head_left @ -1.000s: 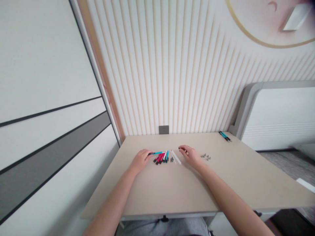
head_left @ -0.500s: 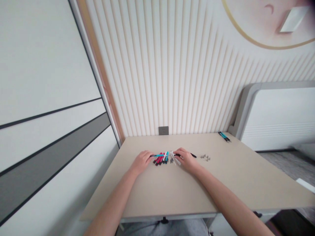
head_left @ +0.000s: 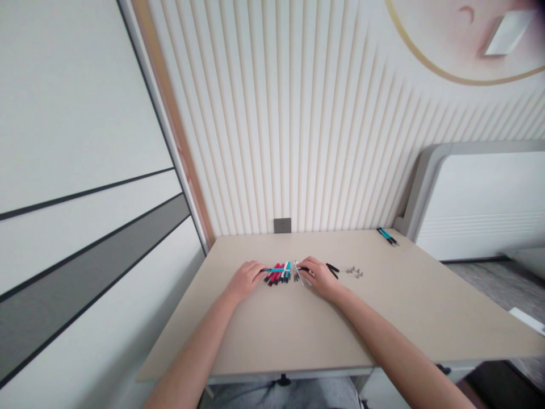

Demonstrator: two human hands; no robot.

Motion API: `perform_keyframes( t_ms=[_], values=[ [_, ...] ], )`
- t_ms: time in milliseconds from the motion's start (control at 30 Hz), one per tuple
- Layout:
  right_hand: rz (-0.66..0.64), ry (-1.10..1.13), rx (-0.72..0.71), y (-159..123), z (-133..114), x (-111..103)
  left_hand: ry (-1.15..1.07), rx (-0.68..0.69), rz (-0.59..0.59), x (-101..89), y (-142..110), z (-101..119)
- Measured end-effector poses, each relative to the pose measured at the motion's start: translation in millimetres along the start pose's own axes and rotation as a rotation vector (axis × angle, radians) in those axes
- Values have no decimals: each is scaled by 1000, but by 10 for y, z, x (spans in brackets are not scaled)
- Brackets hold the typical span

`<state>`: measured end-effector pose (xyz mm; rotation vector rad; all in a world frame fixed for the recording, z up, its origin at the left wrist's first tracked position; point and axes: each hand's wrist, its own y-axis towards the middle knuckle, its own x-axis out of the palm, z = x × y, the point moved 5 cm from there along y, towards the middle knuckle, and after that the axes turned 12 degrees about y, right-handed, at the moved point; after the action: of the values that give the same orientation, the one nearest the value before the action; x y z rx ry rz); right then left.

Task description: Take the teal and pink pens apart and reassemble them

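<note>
My left hand point(head_left: 247, 278) is closed in a pinch round the end of a blue pen barrel point(head_left: 277, 270), which points to the right above several red, white and blue pen barrels point(head_left: 275, 276) with black ends. Facing it, my right hand point(head_left: 317, 275) is closed on a black pen part point(head_left: 303, 268). The two pieces lie nearly in line; whether they touch is too small to tell. Thin white sticks point(head_left: 300, 272), perhaps refills, lie by the right fingertips, which partly cover them. Small grey pieces point(head_left: 296, 278) sit between the hands.
Right of my right hand lie black pen parts point(head_left: 332, 270) and several small grey pieces point(head_left: 354, 271). Two blue-and-black pens point(head_left: 388, 236) rest at the back right of the beige table point(head_left: 293, 335). A ribbed wall with a dark socket point(head_left: 282, 225) stands behind; a white cabinet point(head_left: 85, 295) is at left.
My right hand has shifted slightly left, toward the blue barrel. More of the black parts beside it now shows. My left hand stays almost still.
</note>
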<state>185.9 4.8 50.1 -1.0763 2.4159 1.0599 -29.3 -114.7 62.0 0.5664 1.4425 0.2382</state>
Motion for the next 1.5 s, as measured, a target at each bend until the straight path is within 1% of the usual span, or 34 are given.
perform_keyframes(
  t_ms=[167,333,467,600,1000,1300,1500],
  values=[
    [-15,11,-9,0,-34,23,10,-1,-7,17,1,-2],
    [-7,-3,12,-2,13,7,-1,-5,5,8,-1,-1],
    [12,-9,35,-2,51,-24,-11,-25,18,1,-11,-23],
    [38,10,28,6,44,-42,-11,-33,23,4,-19,-42],
    [26,42,-7,6,33,-9,4,-3,-18,3,1,13],
    [2,72,-9,-3,-23,-10,19,6,-21,20,-4,15],
    [21,88,2,12,-52,-21,29,20,-4,18,-4,28]
  ],
)
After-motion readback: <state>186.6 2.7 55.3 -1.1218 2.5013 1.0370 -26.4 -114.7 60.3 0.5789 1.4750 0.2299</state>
